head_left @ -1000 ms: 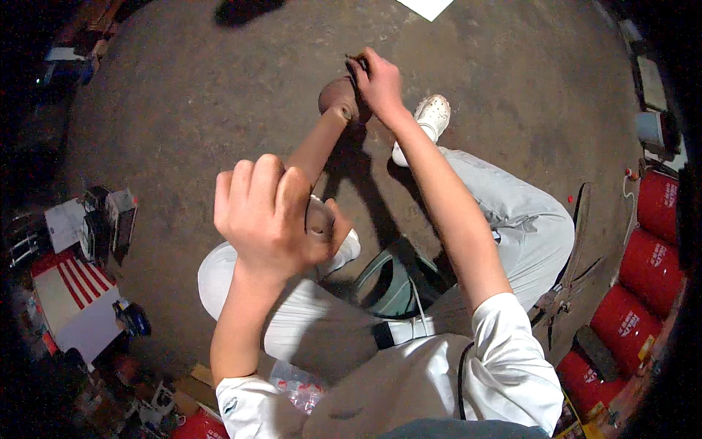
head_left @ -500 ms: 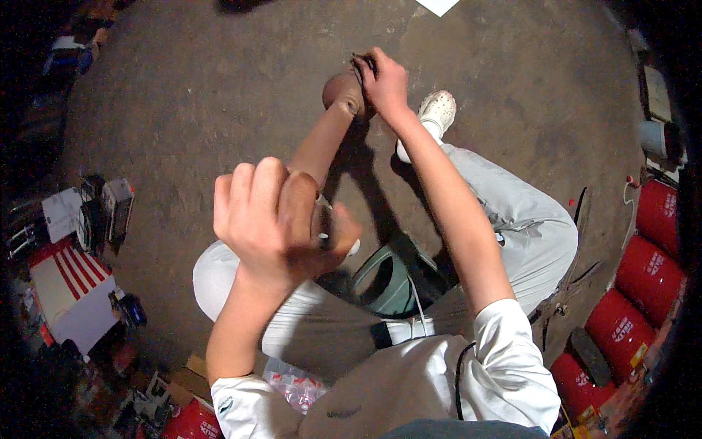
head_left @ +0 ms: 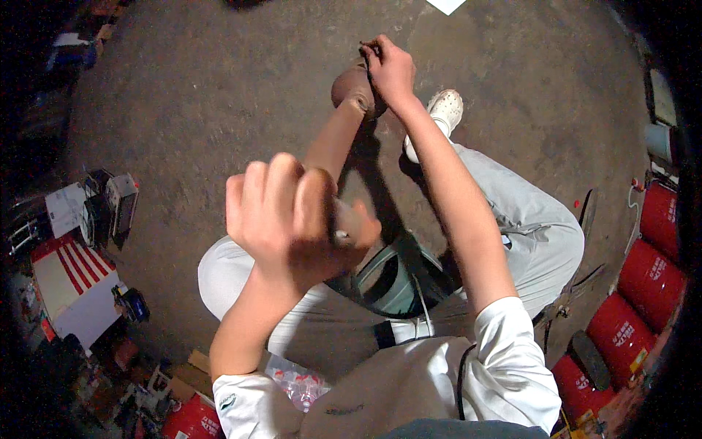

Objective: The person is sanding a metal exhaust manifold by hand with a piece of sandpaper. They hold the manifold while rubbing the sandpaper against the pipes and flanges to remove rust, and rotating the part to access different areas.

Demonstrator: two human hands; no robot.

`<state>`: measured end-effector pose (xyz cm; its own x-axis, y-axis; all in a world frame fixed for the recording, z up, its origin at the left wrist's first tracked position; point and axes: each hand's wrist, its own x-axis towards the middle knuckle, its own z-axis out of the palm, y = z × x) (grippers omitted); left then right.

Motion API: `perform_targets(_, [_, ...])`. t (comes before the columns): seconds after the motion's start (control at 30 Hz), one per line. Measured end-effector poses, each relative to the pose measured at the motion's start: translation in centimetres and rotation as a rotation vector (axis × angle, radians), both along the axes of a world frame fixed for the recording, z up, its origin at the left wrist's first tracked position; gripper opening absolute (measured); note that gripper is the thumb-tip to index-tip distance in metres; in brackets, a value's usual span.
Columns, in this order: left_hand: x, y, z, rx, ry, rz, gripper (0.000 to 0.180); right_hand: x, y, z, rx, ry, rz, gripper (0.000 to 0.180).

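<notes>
A long brown piece stretches away from me over the floor, its narrow neck (head_left: pixel 338 140) joined to a rounded, bulb-like far end (head_left: pixel 349 89). My left hand (head_left: pixel 281 219) is closed in a fist above the neck's near end, which it hides. Between its fingers and thumb shows something greyish (head_left: pixel 346 222), blurred by motion, whose kind I cannot make out. At the far side of the bulb my right hand (head_left: pixel 393 72) pinches a small thin dark piece (head_left: pixel 368 53). Its fingertips are closed on that piece, just past the bulb.
My bent legs in pale trousers (head_left: pixel 537 219) frame the work. A white clog (head_left: pixel 444 110) rests on the floor (head_left: pixel 205 95). Between the legs sits a green-grey rounded thing (head_left: pixel 384 285). Red drums (head_left: pixel 621 333) line the right; boxes (head_left: pixel 80 293) stand left.
Both hands and the brown piece appear shifted slightly right in the picture. My right hand is somewhat farther up, past the bulb, and my left fist has turned a little.
</notes>
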<state>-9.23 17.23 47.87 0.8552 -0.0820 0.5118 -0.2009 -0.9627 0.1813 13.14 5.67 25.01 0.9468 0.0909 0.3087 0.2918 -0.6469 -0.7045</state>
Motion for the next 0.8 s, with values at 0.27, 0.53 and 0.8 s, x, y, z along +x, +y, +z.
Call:
perform_targets(0.27, [1.7,1.1,1.1,-0.088,0.000,0.221,0.034,-8.8,-1.0,-2.4,0.121,-0.119,0.118,0.023])
perform_targets(0.53, [0.0,0.1,0.9,-0.122,0.090,0.229,0.037,-2.0,3.1,-0.3,0.095,0.052,-0.069,0.021])
perform_targets(0.8, [0.0,2.0,3.5,-0.193,0.338,-0.049,0.055,-0.4,2.6,0.5,-0.137,0.040,0.171,0.025])
